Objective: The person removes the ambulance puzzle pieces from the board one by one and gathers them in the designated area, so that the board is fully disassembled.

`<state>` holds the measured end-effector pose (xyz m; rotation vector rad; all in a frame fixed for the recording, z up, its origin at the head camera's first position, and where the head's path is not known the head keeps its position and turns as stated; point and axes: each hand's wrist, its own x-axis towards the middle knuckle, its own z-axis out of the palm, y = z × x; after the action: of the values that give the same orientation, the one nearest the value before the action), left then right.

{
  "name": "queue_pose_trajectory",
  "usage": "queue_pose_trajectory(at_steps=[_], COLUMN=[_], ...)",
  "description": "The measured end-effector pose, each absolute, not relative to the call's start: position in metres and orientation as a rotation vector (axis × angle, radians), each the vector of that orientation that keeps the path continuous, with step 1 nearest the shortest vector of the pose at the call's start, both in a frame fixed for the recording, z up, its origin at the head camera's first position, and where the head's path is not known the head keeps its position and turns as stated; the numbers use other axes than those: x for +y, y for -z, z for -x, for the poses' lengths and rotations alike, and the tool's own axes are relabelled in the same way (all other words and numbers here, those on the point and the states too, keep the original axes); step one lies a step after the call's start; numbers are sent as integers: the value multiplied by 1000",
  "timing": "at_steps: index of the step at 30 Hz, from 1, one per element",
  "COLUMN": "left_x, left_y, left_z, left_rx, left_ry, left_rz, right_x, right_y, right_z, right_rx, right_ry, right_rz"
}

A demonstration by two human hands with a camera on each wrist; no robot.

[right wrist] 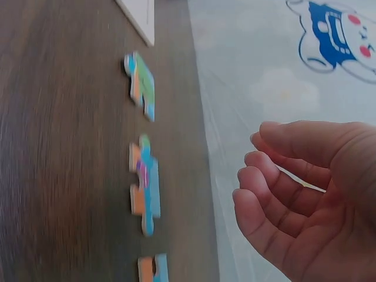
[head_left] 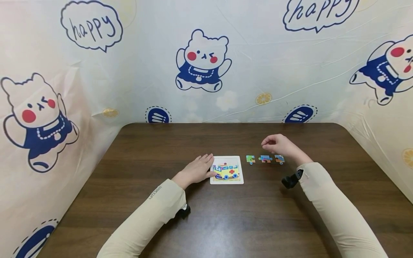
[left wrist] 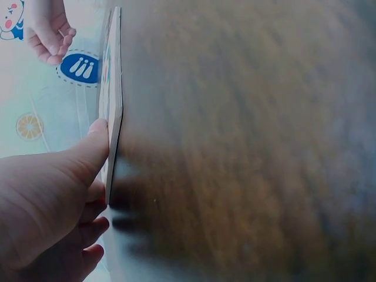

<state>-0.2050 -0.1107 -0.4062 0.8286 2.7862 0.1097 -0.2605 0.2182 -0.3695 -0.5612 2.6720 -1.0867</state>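
Observation:
A small white-rimmed jigsaw board point(head_left: 241, 178) with a yellow ambulance picture lies flat on the table. My left hand point(head_left: 197, 170) rests at its left side, fingers stretched out, with the thumb point(left wrist: 94, 147) touching the board's edge in the left wrist view. To the right of the board, three loose jigsaw pieces lie in a row: a green one point(head_left: 250, 158), a blue and orange one point(head_left: 265, 158) and another point(head_left: 279, 158) nearest the right wrist. Raised above and behind this row, my right hand point(head_left: 281, 146) holds nothing, its fingers loosely curled.
The brown wooden table point(head_left: 226, 222) has its back edge close to a printed cloth backdrop point(head_left: 203, 104) with cartoon bears. Black wrist cameras hang under the left sleeve point(head_left: 151, 215) and the right sleeve point(head_left: 335, 200).

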Motion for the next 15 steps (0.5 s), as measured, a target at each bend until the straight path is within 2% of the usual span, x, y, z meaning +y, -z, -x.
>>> queue_pose_trajectory(at_steps=[15], left_x=[-112], left_y=[410], left_z=[207], left_rx=[2769], left_ry=[-115], left_rz=[-815], right_x=[176], right_y=[364], right_z=[250], right_rx=[2664], right_ry=[1036], right_rz=[714])
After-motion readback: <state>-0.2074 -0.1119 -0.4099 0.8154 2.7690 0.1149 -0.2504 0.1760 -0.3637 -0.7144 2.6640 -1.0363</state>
